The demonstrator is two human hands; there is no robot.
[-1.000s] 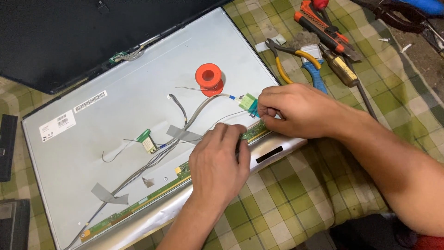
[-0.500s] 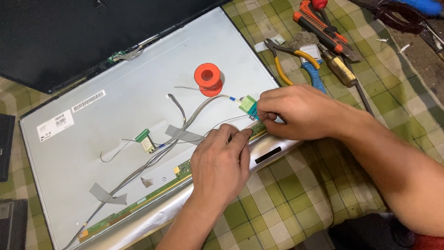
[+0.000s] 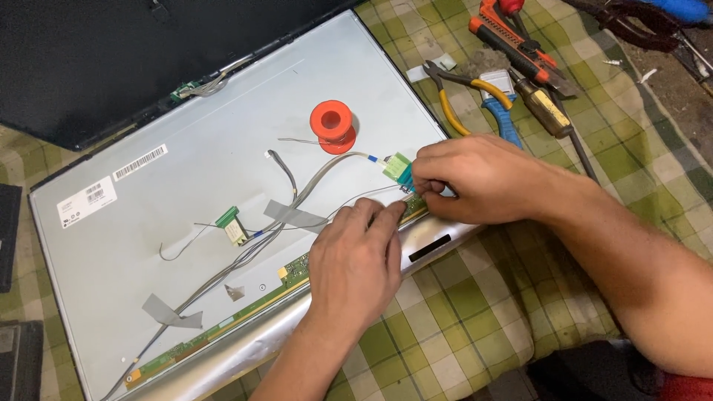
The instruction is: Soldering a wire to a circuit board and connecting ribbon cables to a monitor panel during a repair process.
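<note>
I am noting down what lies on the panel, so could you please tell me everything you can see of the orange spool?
The orange spool is a small reel, plastic by its look, with two round flanges and a hollow core. It stands on one flange on the grey back of the display panel, near its upper right part. A thin wire leads off beside it; whether it comes from the reel is unclear. Neither hand touches it; the right hand is nearest.

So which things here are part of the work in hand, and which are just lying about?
In use: left hand, right hand, green connector, circuit strip, display panel.
Lying about: orange solder spool, pliers, orange utility knife, screwdriver.
</note>
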